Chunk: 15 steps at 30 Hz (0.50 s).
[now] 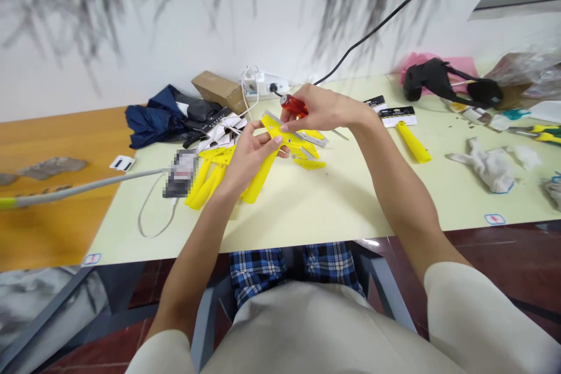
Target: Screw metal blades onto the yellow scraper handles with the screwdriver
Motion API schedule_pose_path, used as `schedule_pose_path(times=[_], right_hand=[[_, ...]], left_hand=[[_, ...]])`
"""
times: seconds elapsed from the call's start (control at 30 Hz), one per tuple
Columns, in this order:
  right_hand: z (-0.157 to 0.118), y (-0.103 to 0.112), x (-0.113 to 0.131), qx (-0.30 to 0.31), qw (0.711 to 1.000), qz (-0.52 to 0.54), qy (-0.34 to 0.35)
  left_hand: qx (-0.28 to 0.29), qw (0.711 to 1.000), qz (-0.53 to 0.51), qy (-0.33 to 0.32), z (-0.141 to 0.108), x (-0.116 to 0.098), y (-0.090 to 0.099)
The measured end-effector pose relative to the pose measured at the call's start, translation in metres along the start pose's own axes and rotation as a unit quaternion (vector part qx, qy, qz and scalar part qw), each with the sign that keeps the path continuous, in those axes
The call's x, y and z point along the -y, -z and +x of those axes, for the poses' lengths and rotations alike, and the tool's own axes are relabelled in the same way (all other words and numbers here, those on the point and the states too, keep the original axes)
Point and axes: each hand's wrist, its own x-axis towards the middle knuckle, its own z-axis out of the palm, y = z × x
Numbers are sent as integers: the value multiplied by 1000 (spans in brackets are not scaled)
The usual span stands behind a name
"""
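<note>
My left hand is closed around a yellow scraper, its handle slanting down towards me and a metal blade along its wide head. My right hand grips a screwdriver by its red handle; thumb and fingertips also rest against the scraper's head. A thin metal shaft pokes out beyond the right hand, pointing right. Behind the scraper lie several yellow head pieces with metal blades. Left of my left hand is a pile of yellow scrapers, partly hidden by the forearm.
A single yellow handle lies right, by black-and-white packaging cards. White gloves and green-yellow pliers are farther right. At the back stand a cardboard box and a power strip. A blurred device with a cord lies left.
</note>
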Motion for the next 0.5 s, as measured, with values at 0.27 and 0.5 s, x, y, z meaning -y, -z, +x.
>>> schedule_pose_path(times=[0.27, 0.5], right_hand=[[-21, 18, 11, -91, 994, 52, 18], [-29, 24, 16, -121, 991, 49, 10]], left_hand=[[-109, 888, 321, -310, 1, 3, -16], [-81, 760, 467, -445, 6, 16, -16]])
